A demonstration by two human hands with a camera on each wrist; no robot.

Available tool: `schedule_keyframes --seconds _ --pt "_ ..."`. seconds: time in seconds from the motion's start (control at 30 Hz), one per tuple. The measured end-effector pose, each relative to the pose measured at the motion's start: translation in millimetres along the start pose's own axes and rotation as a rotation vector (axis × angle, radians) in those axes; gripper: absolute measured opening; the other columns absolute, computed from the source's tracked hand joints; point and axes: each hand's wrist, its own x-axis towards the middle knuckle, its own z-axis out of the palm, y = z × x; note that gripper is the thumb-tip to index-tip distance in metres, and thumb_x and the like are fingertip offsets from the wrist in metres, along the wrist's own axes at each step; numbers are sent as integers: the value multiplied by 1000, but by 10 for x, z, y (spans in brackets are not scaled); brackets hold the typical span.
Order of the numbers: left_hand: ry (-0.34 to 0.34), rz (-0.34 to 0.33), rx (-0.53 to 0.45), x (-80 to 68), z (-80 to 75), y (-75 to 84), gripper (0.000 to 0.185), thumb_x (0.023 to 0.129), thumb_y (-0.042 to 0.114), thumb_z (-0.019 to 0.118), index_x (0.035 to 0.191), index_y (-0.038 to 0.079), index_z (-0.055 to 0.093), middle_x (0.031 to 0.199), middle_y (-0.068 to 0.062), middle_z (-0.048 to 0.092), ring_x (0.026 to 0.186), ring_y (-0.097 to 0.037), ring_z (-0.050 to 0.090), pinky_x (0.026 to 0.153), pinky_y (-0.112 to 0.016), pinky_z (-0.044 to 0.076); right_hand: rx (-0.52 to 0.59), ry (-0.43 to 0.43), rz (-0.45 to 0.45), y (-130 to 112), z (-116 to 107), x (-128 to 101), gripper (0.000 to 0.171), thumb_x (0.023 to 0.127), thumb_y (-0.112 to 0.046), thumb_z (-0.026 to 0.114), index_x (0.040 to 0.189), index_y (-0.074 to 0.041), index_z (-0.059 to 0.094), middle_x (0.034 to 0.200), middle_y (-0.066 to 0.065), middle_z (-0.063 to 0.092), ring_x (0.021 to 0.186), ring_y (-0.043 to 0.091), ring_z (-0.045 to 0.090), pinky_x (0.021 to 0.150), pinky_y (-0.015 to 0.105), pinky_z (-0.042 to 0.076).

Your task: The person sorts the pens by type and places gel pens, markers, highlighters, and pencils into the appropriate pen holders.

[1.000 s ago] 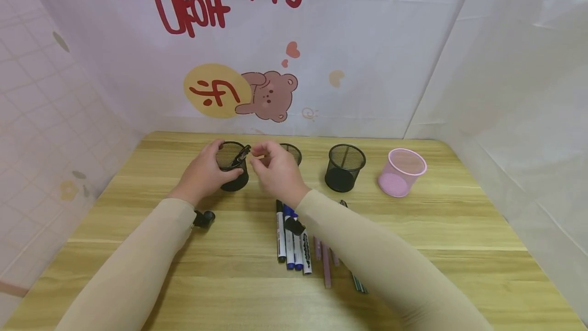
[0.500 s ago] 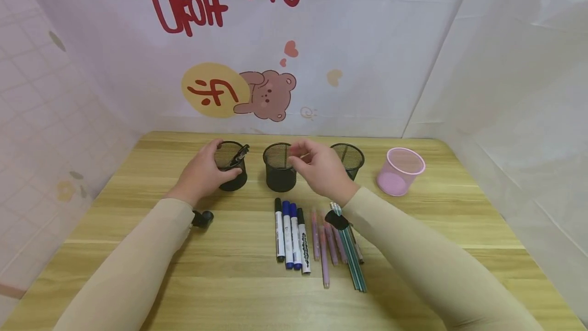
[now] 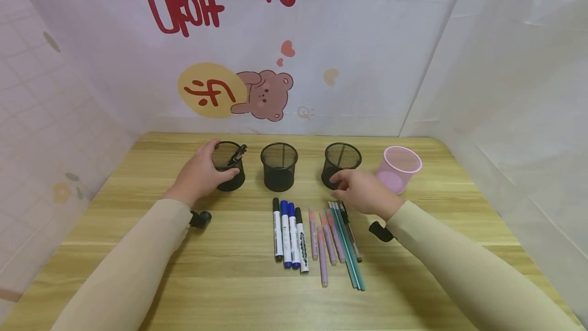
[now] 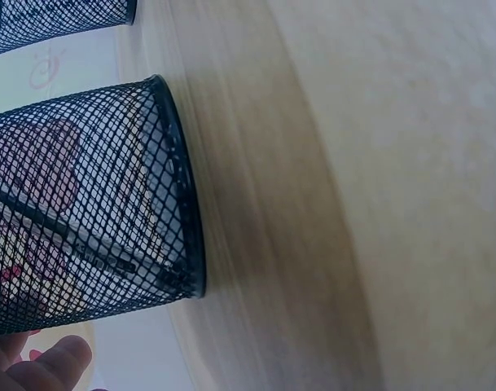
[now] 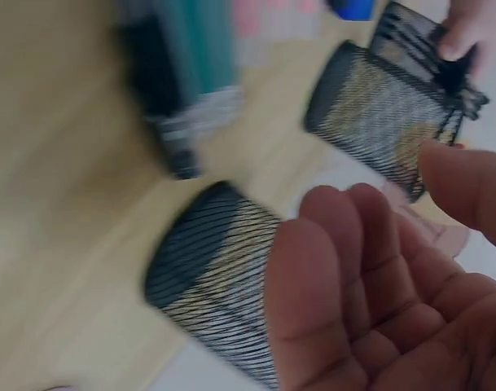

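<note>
Right hand (image 3: 365, 192) now lower, beside pens (image 3: 345, 234)

Row of mesh cups (image 3: 279, 166) blocks the back, pens (image 3: 317, 234) crowd centre, bare table (image 3: 459, 229) right

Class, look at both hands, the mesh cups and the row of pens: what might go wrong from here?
The right hand hovers beside the third black mesh cup, so it may knock that cup. It hangs over the teal pens, which lie loose and might roll. The left hand grips the left cup, whose leaning black pen could tip out.
</note>
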Motion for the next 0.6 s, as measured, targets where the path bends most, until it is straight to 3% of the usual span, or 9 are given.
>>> schedule_keyframes --seconds 0.17,0.37,0.6 --pt "-1 -6 3 9 3 -10 103 91 52 77 167 9 22 169 -25 31 153 -49 34 121 -69 33 -74 -52 29 197 81 -31 39 94 -18 75 127 0 70 87 3 74 74 12 64 66 29 53" --pt "-2 -10 6 -1 -2 1 104 91 53 77 167 8 23 169 -25 31 153 -50 34 120 -70 33 -71 -139 72 315 193 -25 45 93 -22 78 132 -1 67 90 4 75 76 13 64 67 29 53" --pt "-16 -15 8 -23 -17 36 104 92 55 75 168 8 20 170 -24 29 154 -49 33 121 -69 32 -76 -156 73 353 251 -23 43 93 -21 78 131 -3 69 91 2 77 77 11 64 71 29 53"
